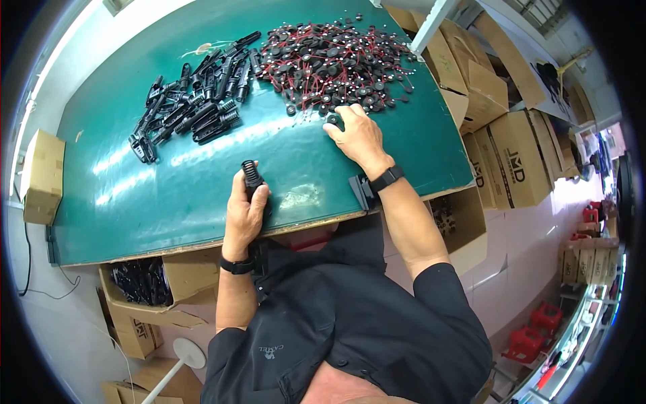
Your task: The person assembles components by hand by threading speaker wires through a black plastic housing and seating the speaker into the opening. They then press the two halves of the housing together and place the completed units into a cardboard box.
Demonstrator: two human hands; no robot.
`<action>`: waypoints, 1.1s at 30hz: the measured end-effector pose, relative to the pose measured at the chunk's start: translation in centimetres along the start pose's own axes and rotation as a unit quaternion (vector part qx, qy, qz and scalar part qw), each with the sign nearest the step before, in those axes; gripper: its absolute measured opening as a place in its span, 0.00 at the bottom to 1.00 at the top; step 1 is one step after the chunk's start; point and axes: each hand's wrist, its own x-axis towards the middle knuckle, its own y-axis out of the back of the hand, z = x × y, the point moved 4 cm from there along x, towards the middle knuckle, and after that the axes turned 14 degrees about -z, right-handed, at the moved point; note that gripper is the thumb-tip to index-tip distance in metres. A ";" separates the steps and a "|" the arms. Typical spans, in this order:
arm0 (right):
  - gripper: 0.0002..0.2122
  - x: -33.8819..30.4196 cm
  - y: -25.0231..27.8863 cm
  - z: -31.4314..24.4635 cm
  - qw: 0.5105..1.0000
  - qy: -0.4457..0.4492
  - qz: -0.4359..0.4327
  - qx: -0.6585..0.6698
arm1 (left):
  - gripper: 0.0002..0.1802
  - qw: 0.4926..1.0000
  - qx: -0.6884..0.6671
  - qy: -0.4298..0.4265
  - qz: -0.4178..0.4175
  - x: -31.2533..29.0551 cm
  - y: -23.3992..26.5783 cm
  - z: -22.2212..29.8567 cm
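My left hand (247,207) is closed around a black plastic handle-like part (252,173), its ribbed, coil-like end pointing up out of my fingers. The lower part of that piece is hidden by the hand. Farther right, my right hand (358,135) is closed, thumb and fingers pinching a small round black part (334,121). It sits at the near edge of a big heap of small round black parts with red wires (330,64). To the left of the heap lies a loose pile of black plastic handle-like parts (195,101), some with ribbed ends.
Beside my right wrist, a black wedge-shaped fixture (362,192) stands at the front edge of the green table (134,222). An open carton of black parts (141,281) is below left, another carton (464,222) below right. More cardboard boxes (511,158) are stacked at right.
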 end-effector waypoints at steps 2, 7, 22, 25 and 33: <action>0.12 0.5 -0.3 0.1 0.999 0.004 -0.034 -0.002 | 0.28 1.000 -0.011 -0.012 -0.006 0.1 -0.6 0.0; 0.12 0.2 -0.2 0.5 0.994 0.045 -0.076 0.064 | 0.29 0.999 -0.043 -0.027 0.021 -0.1 -0.5 -0.4; 0.08 -2.3 0.9 -3.8 0.638 -0.058 -0.181 0.746 | 0.33 0.994 -0.093 -0.048 -0.041 -0.8 -0.7 -0.5; 0.08 -2.5 0.3 -4.9 0.632 -0.070 -0.172 0.752 | 0.33 0.992 -0.106 -0.045 -0.043 -0.7 -1.0 -0.2; 0.10 -3.7 -1.8 -6.8 0.615 -0.017 -0.213 0.759 | 0.32 0.996 -0.076 -0.041 -0.039 -0.7 -0.8 0.2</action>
